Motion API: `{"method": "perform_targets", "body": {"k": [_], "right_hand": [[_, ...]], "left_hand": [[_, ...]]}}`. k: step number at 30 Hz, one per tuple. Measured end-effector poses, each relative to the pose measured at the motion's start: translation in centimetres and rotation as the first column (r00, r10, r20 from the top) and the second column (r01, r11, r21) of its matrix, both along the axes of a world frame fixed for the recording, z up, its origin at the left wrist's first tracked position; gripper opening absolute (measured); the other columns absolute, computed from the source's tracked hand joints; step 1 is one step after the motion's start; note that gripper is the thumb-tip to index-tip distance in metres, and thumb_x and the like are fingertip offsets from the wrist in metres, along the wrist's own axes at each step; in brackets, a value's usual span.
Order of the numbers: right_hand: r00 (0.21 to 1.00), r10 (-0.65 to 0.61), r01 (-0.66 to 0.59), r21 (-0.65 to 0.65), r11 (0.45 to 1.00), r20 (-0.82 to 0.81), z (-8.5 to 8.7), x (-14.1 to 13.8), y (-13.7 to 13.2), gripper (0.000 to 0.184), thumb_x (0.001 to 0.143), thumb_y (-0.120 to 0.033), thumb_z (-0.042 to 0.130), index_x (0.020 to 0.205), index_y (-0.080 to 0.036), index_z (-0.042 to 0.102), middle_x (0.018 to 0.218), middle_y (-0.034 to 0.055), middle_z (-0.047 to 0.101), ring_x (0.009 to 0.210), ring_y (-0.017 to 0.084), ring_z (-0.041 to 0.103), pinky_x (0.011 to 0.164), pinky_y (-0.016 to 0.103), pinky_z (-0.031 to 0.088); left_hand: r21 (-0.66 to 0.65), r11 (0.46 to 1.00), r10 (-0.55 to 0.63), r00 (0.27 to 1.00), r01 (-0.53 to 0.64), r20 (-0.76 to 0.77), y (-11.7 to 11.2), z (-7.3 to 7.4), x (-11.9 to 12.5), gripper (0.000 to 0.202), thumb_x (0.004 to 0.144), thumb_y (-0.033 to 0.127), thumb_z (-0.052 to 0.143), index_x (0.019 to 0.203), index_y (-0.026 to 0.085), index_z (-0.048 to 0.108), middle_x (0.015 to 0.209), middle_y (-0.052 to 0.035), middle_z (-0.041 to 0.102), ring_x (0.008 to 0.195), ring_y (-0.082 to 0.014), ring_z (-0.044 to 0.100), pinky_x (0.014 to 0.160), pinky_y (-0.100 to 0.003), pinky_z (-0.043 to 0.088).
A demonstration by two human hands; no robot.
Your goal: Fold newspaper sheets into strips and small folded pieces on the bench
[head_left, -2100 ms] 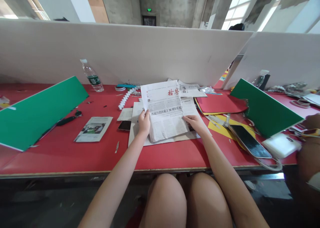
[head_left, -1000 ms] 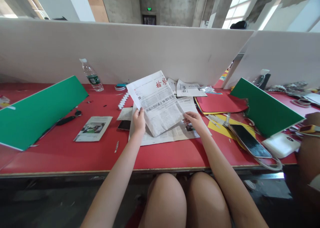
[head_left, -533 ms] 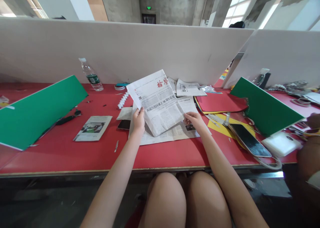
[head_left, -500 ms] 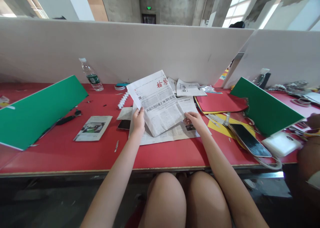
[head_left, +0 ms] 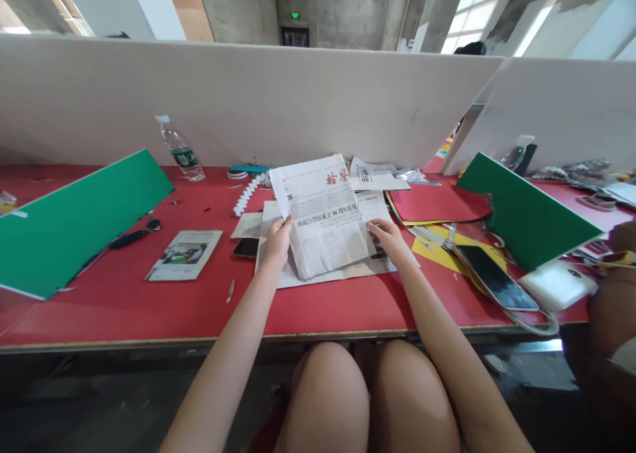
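A folded newspaper (head_left: pixel 322 221) with a red heading is raised at a tilt above the desk. My left hand (head_left: pixel 279 241) is closed on its left edge, thumb on the front. At its right edge, my right hand (head_left: pixel 386 238) pinches the paper near the lower corner; part of those fingers is hidden behind it. Under the held paper, a spread newspaper sheet (head_left: pixel 293 279) lies flat on the red desk (head_left: pixel 199 314). Left of my left hand lie a dark phone (head_left: pixel 246 248), partly covered by a paper scrap (head_left: pixel 247 226), and a small folded newspaper piece (head_left: pixel 183 255).
Green boards (head_left: pixel 84 221) (head_left: pixel 527 211) flank the place. A water bottle (head_left: pixel 183 151) stands at the back left. On the right are red paper sheets (head_left: pixel 440 203), a phone (head_left: pixel 497 277) and a white power bank (head_left: pixel 559 286). Another person's arm (head_left: pixel 613 301) shows at the right edge.
The held newspaper has shifted right and down, and its tilt is less steep. More of the white zigzag strip behind it now shows. Both hands keep nearly the same place.
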State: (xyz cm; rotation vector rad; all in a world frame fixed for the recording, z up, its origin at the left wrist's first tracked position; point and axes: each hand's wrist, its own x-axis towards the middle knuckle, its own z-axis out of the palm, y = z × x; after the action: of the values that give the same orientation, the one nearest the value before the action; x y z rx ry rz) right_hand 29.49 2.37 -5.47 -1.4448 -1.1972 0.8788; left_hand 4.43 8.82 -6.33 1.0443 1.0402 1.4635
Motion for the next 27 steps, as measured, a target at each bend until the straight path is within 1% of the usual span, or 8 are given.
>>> {"method": "perform_targets", "body": {"k": [3, 7, 10, 13, 15, 18, 21, 27], "right_hand": [[1.000, -0.026, 0.026, 0.080, 0.996, -0.009, -0.2, 0.1, 0.3, 0.038, 0.074, -0.049, 0.054, 0.097, -0.020, 0.062, 0.081, 0.0022, 0.061, 0.070, 0.014, 0.055, 0.061, 0.024, 0.045], [0.989, -0.117, 0.131, 0.184, 0.974, -0.085, -0.4, 0.4, 0.7, 0.051, 0.081, -0.052, 0.042, 0.123, -0.023, 0.049, 0.104, 0.0071, 0.062, 0.081, 0.016, 0.059, 0.065, 0.027, 0.048], [0.972, -0.235, 0.232, 0.312, 0.921, -0.029, -0.6, 0.7, 0.8, 0.053, 0.084, -0.044, 0.041, 0.134, -0.027, 0.038, 0.124, 0.0092, 0.053, 0.096, 0.018, 0.058, 0.075, 0.031, 0.049], [0.932, -0.346, 0.273, 0.416, 0.868, 0.110, -1.1, 1.1, 1.0, 0.055, 0.082, -0.032, 0.044, 0.137, -0.029, 0.035, 0.139, 0.0100, 0.037, 0.111, 0.021, 0.051, 0.083, 0.035, 0.048], [0.905, -0.372, 0.250, 0.450, 0.857, 0.207, -1.5, 1.4, 1.2, 0.055, 0.081, -0.025, 0.043, 0.135, -0.030, 0.040, 0.143, 0.0084, 0.030, 0.122, 0.023, 0.042, 0.088, 0.038, 0.046], [0.874, -0.373, 0.186, 0.494, 0.850, 0.312, -1.9, 1.7, 1.4, 0.053, 0.079, -0.018, 0.041, 0.129, -0.031, 0.047, 0.140, 0.0065, 0.033, 0.130, 0.023, 0.034, 0.097, 0.043, 0.040], [0.843, -0.379, 0.149, 0.513, 0.846, 0.382, -1.7, 1.8, 1.2, 0.049, 0.080, -0.017, 0.041, 0.127, -0.030, 0.051, 0.135, 0.0071, 0.042, 0.127, 0.023, 0.038, 0.100, 0.045, 0.037], [0.808, -0.353, 0.051, 0.540, 0.840, 0.472, -1.1, 1.5, 0.7, 0.050, 0.083, -0.016, 0.039, 0.131, -0.027, 0.047, 0.131, 0.0079, 0.049, 0.123, 0.023, 0.042, 0.098, 0.042, 0.041]], "left_hand": [[-0.069, 0.985, -0.162, 0.986, 0.159, -0.038, -0.5, 0.3, 0.3, 0.027, 0.067, 0.040, 0.068, 0.080, 0.016, 0.065, 0.082, -0.0062, 0.071, 0.087, -0.0245, 0.064, 0.083, -0.037, 0.047], [-0.107, 0.933, -0.356, 0.926, 0.345, -0.125, -1.2, 0.6, 0.4, 0.029, 0.069, 0.041, 0.068, 0.085, 0.017, 0.068, 0.084, -0.0070, 0.072, 0.084, -0.0243, 0.065, 0.079, -0.037, 0.049], [-0.108, 0.910, -0.414, 0.880, 0.399, -0.232, -1.7, 0.7, 0.4, 0.029, 0.070, 0.042, 0.068, 0.083, 0.016, 0.070, 0.085, -0.0083, 0.072, 0.081, -0.0247, 0.065, 0.073, -0.037, 0.050], [-0.092, 0.884, -0.464, 0.837, 0.458, -0.291, -1.9, 0.7, 0.5, 0.028, 0.072, 0.042, 0.066, 0.085, 0.018, 0.071, 0.091, -0.0087, 0.072, 0.082, -0.0246, 0.065, 0.073, -0.036, 0.050], [-0.086, 0.873, -0.482, 0.821, 0.480, -0.305, -2.0, 0.8, 0.5, 0.025, 0.073, 0.041, 0.066, 0.085, 0.020, 0.071, 0.095, -0.0082, 0.071, 0.083, -0.0242, 0.065, 0.074, -0.036, 0.049], [-0.079, 0.875, -0.477, 0.823, 0.478, -0.308, -1.8, 0.8, 0.6, 0.023, 0.071, 0.038, 0.068, 0.085, 0.020, 0.072, 0.096, -0.0074, 0.072, 0.084, -0.0243, 0.064, 0.075, -0.036, 0.049], [-0.063, 0.892, -0.446, 0.851, 0.447, -0.276, -1.4, 0.5, 0.7, 0.025, 0.070, 0.039, 0.069, 0.085, 0.019, 0.072, 0.091, -0.0069, 0.072, 0.082, -0.0237, 0.065, 0.076, -0.037, 0.049], [-0.056, 0.919, -0.393, 0.901, 0.390, -0.182, -0.6, -0.1, 0.3, 0.032, 0.065, 0.042, 0.071, 0.086, 0.017, 0.072, 0.083, -0.0062, 0.072, 0.077, -0.0210, 0.065, 0.077, -0.035, 0.048]]}}
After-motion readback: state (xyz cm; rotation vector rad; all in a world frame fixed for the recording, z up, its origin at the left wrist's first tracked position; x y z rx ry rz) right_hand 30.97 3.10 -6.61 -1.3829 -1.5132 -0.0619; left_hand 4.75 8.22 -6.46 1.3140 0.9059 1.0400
